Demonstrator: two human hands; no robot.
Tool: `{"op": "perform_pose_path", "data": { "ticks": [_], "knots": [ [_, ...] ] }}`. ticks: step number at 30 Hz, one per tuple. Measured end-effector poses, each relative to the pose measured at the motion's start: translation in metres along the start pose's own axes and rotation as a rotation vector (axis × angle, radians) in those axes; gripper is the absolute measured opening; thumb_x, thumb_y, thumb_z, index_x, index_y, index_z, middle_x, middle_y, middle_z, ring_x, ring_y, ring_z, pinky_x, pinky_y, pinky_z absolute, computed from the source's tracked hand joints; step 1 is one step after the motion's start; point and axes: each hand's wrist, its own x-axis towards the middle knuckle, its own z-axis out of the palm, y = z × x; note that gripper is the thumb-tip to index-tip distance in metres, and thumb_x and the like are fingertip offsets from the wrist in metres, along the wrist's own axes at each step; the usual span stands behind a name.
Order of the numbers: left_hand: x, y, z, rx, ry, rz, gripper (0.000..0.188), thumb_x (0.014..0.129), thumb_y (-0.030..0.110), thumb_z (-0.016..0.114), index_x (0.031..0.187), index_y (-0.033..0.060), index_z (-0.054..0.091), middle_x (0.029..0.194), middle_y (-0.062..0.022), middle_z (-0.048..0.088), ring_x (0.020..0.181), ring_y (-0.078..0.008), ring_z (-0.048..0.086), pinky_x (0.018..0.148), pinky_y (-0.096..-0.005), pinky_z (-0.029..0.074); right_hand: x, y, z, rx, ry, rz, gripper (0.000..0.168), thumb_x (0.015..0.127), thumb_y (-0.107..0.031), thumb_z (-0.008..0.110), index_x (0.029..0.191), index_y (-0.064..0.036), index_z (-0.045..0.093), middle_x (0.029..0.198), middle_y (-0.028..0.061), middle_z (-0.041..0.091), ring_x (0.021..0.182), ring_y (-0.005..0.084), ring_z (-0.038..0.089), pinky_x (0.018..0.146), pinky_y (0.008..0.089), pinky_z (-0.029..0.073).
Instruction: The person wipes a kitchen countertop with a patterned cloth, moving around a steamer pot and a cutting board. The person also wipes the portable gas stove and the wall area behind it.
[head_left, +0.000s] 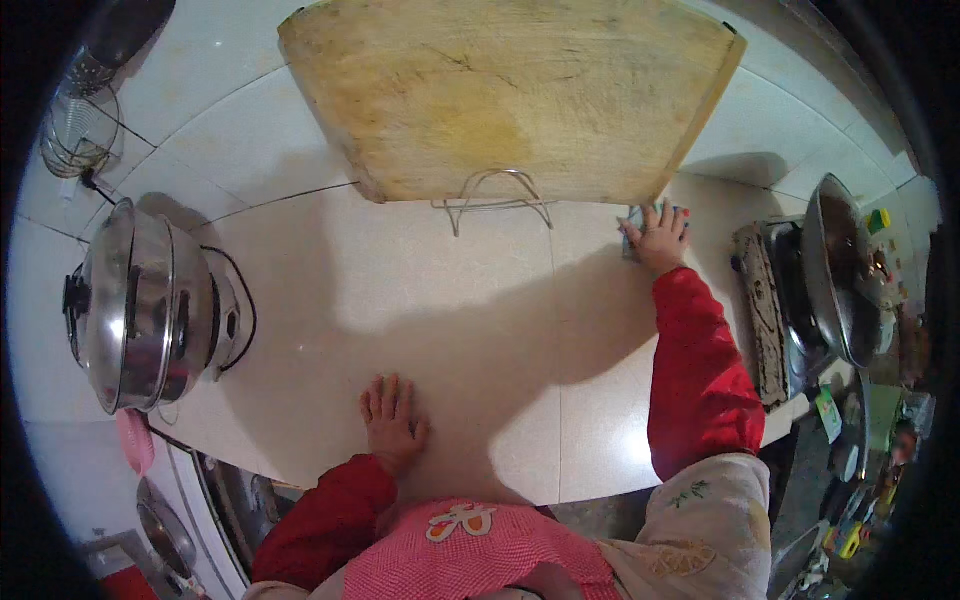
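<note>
My left hand (394, 425) lies palm down on the beige tiled countertop (442, 289) near its front edge, fingers apart and nothing in it. Farther out on the right, my right hand (660, 237) holds a small light-coloured cloth (631, 246) down against the counter, with its fingers spread over it. Bits of green and red show around those fingertips; most of the cloth is hidden under the hand. Just beyond this hand is the lower right corner of a large wooden cutting board (495, 97), which leans on the tiled wall behind a wire stand (499, 196).
A lidded steel electric pot (150, 307) with a black cord stands at the left. To the right, a wok (832, 277) sits on a gas stove (787, 300). A wire basket (82, 131) hangs at the upper left. Cluttered utensils (847, 480) fill the lower right.
</note>
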Motion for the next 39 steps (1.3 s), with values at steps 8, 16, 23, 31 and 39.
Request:
{"op": "perform_pose_path", "data": {
  "ticks": [8,16,23,31,39],
  "knots": [
    [0.000,0.010,-0.007,-0.021,0.013,-0.018,0.058,0.081,0.026,0.063,0.134,0.0058,0.051,0.146,-0.0167,0.038,0.138,-0.0411,0.028,0.112,-0.0591,0.019,0.053,0.028,0.013,-0.011,0.056,0.060,0.072,0.089,-0.064,0.049,0.149,-0.028,0.033,0.156,0.0118,0.025,0.144,0.0412,0.016,0.111,0.0616,0.017],
    [0.002,0.006,-0.004,-0.039,0.043,0.021,0.058,0.083,0.028,0.060,0.136,0.0050,0.049,0.146,-0.0180,0.038,0.139,-0.0408,0.027,0.111,-0.0599,0.019,-0.019,0.011,0.020,-0.059,0.174,0.095,0.075,0.088,-0.073,0.038,0.149,-0.027,0.036,0.156,0.0138,0.026,0.143,0.0390,0.021,0.112,0.0598,0.018],
    [0.002,0.001,-0.002,-0.119,0.059,0.020,0.056,0.083,0.029,0.060,0.132,0.0020,0.051,0.145,-0.0203,0.038,0.138,-0.0413,0.026,0.112,-0.0577,0.016,-0.161,-0.057,0.010,0.076,0.182,-0.029,0.074,0.089,-0.065,0.047,0.147,-0.020,0.040,0.156,0.0181,0.025,0.144,0.0429,0.016,0.112,0.0611,0.016],
    [-0.002,-0.024,-0.010,-0.353,0.190,0.240,0.056,0.079,0.021,0.066,0.128,-0.0007,0.049,0.141,-0.0171,0.040,0.134,-0.0382,0.030,0.109,-0.0531,0.024,-0.314,-0.145,-0.006,0.165,-0.034,-0.105,0.077,0.089,-0.063,0.049,0.150,-0.020,0.031,0.158,0.0207,0.014,0.145,0.0465,0.008,0.111,0.0645,0.012],
    [-0.017,-0.139,-0.024,-0.294,0.105,-0.050,0.055,0.088,0.019,0.060,0.137,0.0012,0.042,0.148,-0.0160,0.030,0.141,-0.0373,0.023,0.112,-0.0541,0.023,-0.434,-0.210,-0.001,0.180,-0.016,-0.227,0.080,0.086,-0.063,0.053,0.149,-0.018,0.033,0.156,0.0238,0.017,0.143,0.0489,0.010,0.111,0.0648,0.011]
  ]
}}
